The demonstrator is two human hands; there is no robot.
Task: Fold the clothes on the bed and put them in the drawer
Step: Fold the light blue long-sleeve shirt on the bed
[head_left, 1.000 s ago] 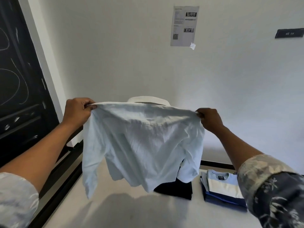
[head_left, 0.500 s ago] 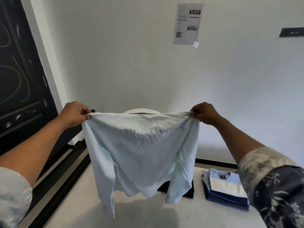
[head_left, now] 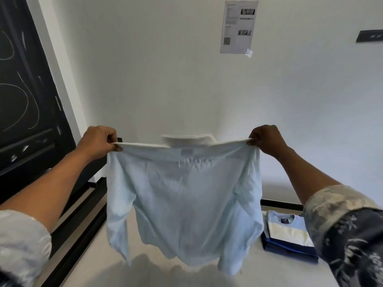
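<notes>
- Left hand (head_left: 98,141) and right hand (head_left: 267,139) pinch the shirt (head_left: 184,193) by its shoulders, so it hangs above the bed (head_left: 99,264).
- Best laid flat, shoulders level, clear of the folded stack (head_left: 288,233) at 4 o'clock.

One camera sits up on the person's head.
It looks forward and a bit down. The left hand (head_left: 97,141) and right hand (head_left: 267,139) are close in front, with the shirt (head_left: 182,195) between them. The wall (head_left: 165,69) is farther back, and the bed (head_left: 269,274) is low down. The wide picture bends at the edges.
</notes>
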